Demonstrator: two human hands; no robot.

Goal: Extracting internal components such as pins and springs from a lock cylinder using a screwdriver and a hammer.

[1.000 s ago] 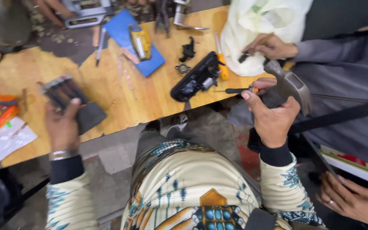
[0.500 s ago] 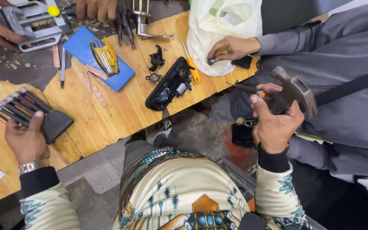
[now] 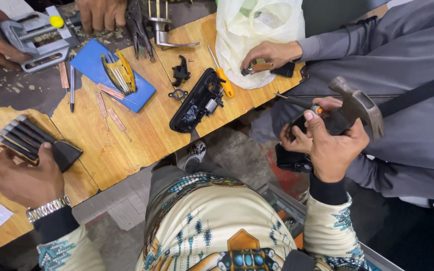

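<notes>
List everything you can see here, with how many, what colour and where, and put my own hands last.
wooden tabletop: one, tan, left and centre
bench vise: one, grey, top left, other people's hands on it
blue pad: one, holding thin yellow tools
black housing: one, table edge
screwdriver: one, orange handle, beside the bag
plastic bag: one, white, top centre
person in grey: one, right
hammer: one, grey head, in right hand
tool set case: one, black, under left hand
left hand: resting on the case
right hand: gripping the hammer
</notes>
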